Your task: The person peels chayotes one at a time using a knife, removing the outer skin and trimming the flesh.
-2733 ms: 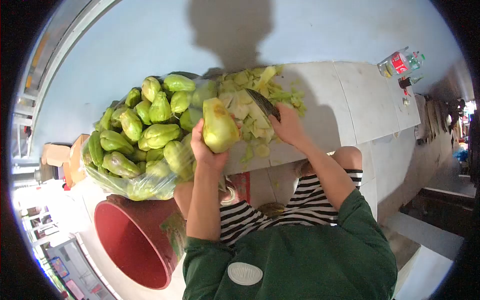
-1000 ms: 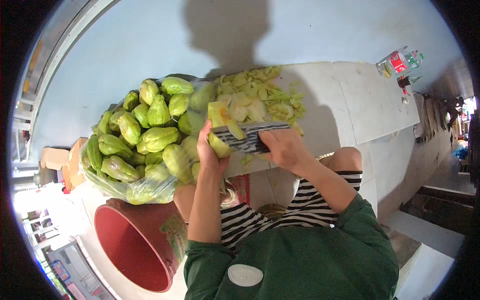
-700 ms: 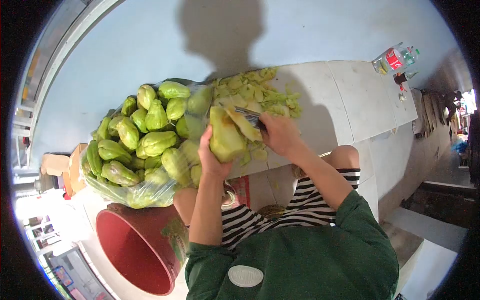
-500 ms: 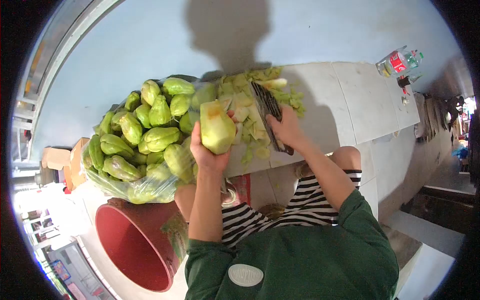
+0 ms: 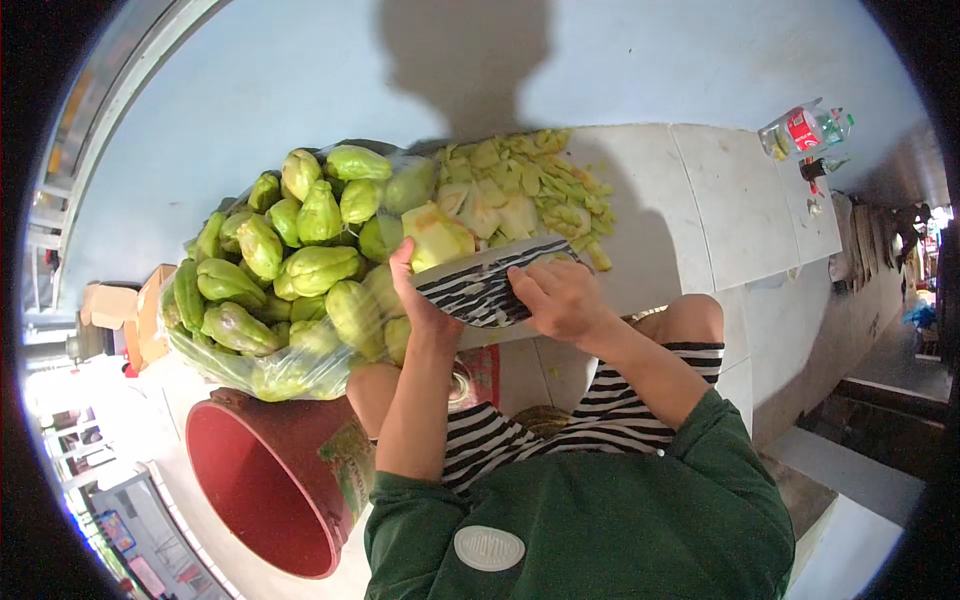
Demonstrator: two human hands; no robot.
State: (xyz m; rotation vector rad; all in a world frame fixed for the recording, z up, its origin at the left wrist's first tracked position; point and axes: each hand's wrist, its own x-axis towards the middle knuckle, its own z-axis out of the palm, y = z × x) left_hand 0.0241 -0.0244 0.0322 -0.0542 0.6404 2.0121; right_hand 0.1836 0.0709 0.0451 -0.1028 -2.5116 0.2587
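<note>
My left hand (image 5: 432,312) is wrapped around a pale, peeled chayote (image 5: 438,238) with flat cut facets, held upright above the work surface. A wide cleaver (image 5: 470,292) lies across its lower part, and the shiny blade mirrors my striped shorts. The blade covers some of the chayote and of my left fingers. Closed on the cleaver's handle end is my right hand (image 5: 565,300), one finger stretched along the blade. Beyond both hands, green peelings (image 5: 530,180) are spread over the tiled ledge.
A clear plastic bag (image 5: 270,385) full of unpeeled chayotes (image 5: 320,270) stands at the left. Below it a red bucket (image 5: 262,485) lies tipped on its side. Bottles (image 5: 803,132) stand at the ledge's far right. A wall (image 5: 640,60) rises behind, and cardboard (image 5: 150,310) is at far left.
The cleaver has swung left from over the peelings onto the chayote, and my right hand moved with it. The chayote in my left hand is tilted differently.
</note>
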